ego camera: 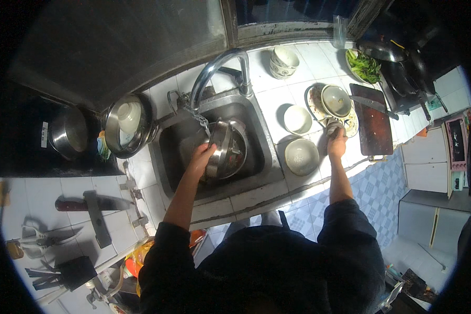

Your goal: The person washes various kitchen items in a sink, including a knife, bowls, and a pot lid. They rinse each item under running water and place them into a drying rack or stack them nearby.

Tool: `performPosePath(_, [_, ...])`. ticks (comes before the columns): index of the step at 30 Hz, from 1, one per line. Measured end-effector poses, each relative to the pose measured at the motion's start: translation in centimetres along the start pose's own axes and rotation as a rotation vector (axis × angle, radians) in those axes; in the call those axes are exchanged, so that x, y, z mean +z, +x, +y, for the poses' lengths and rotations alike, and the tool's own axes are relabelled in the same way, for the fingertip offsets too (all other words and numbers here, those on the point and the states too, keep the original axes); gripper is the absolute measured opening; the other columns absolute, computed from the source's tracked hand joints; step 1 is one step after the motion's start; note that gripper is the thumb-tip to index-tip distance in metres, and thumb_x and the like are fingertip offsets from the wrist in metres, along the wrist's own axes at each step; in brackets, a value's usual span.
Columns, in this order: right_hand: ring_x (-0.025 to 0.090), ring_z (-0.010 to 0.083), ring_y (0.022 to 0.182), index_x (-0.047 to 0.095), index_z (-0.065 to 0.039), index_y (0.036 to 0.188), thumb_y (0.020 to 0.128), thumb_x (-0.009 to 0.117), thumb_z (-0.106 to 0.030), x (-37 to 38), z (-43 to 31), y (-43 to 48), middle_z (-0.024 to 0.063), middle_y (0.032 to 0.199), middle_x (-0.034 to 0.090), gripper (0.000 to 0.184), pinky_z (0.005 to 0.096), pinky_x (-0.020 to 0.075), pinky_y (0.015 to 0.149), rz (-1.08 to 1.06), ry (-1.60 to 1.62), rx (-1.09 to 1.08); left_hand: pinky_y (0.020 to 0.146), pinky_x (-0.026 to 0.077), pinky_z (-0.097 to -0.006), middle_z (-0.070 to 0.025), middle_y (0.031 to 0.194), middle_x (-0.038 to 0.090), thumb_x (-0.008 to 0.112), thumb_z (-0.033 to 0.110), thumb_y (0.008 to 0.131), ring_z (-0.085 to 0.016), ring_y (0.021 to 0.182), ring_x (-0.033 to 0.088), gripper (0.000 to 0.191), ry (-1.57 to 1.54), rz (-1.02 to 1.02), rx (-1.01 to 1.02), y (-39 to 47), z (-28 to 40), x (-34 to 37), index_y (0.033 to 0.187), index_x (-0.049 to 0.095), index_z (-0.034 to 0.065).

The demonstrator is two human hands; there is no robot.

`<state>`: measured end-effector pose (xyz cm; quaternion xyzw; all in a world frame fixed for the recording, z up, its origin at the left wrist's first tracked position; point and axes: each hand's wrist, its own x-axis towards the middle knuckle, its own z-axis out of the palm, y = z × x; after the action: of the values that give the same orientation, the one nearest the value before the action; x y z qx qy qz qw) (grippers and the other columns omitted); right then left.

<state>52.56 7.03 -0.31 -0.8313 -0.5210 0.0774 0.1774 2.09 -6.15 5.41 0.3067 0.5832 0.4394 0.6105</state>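
Observation:
In the steel sink (172, 172), my left hand (202, 157) grips the rim of a shiny metal pot (229, 159), which is tilted and has dark and reddish bits inside. Water runs from the curved chrome faucet (202, 78) close to this hand. My right hand (336, 143) holds a small pale object (333, 125) over the edge of a soiled plate (352, 125); the fingers hide too much to tell what it is. A grey-white bowl (336, 101) rests on that plate. Left of my right hand stand a white bowl (298, 119) and a wider pale bowl (302, 157).
Stacked patterned bowls (284, 62) stand behind. At right lie a knife (373, 106) on a dark cutting board (376, 135), a plate of leafy greens (363, 66) and a wok (384, 51). Left of the sink is a metal basin (112, 121). Knives and scissors (41, 237) hang at lower left.

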Motion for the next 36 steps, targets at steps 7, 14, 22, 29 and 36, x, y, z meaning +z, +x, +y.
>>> performPosePath(7, [0.055,0.0183,0.082,0.055,0.0,0.105,0.081,0.055,-0.002,-8.5,-6.0,-4.2,0.0093,0.092,0.056,0.024,0.0287,0.0457,0.074,0.171,0.816,-0.281,0.073,0.041,-0.0258,0.0007,0.087,0.06,0.06,0.027,0.09,-0.009,0.081,0.053,0.026,0.0,0.211,-0.063,1.4,-0.1,2.2,0.098,0.062,0.0019])
performPosePath(14, [0.054,0.0314,0.095,0.057,-0.006,0.103,0.067,0.05,0.005,-4.7,-25.2,-20.5,0.0145,0.103,0.052,0.038,0.038,0.0466,0.08,-0.458,0.796,-0.731,0.075,0.042,-0.0275,-0.0016,0.091,0.059,0.058,0.025,0.09,-0.013,0.086,0.054,0.026,0.062,0.267,0.295,4.8,-4.5,1.7,0.103,0.058,0.0026])
performPosePath(22, [0.044,0.0368,0.119,0.054,-0.018,0.12,0.083,0.056,-0.036,7.7,-38.2,-22.1,0.0162,0.116,0.053,0.041,0.0482,0.0307,0.102,-0.536,0.403,-0.466,0.065,0.044,-0.0293,-0.0048,0.071,0.057,0.046,0.023,0.096,-0.017,0.068,0.052,0.03,0.195,0.565,0.382,3.9,-3.5,-3.0,0.087,0.058,-0.0031])
performPosePath(29, [0.049,0.0398,0.106,0.058,-0.014,0.111,0.075,0.061,-0.046,11.0,-36.3,-25.2,0.0187,0.113,0.054,0.048,0.0571,0.0299,0.098,-0.14,0.45,-1.057,0.062,0.043,-0.0284,0.0008,0.07,0.057,0.046,0.021,0.097,-0.009,0.066,0.046,0.032,0.128,0.661,0.622,6.0,-9.1,-5.8,0.082,0.059,-0.0039])
performPosePath(36, [0.055,0.0281,0.107,0.052,-0.007,0.126,0.083,0.058,-0.041,17.1,-33.9,-16.1,0.0167,0.108,0.061,0.055,0.0331,0.0399,0.094,-1.053,0.851,-0.209,0.059,0.042,-0.0274,0.0025,0.066,0.054,0.049,0.026,0.096,-0.006,0.065,0.045,0.037,0.078,0.626,0.384,3.5,-5.7,-4.5,0.075,0.06,-0.0024])
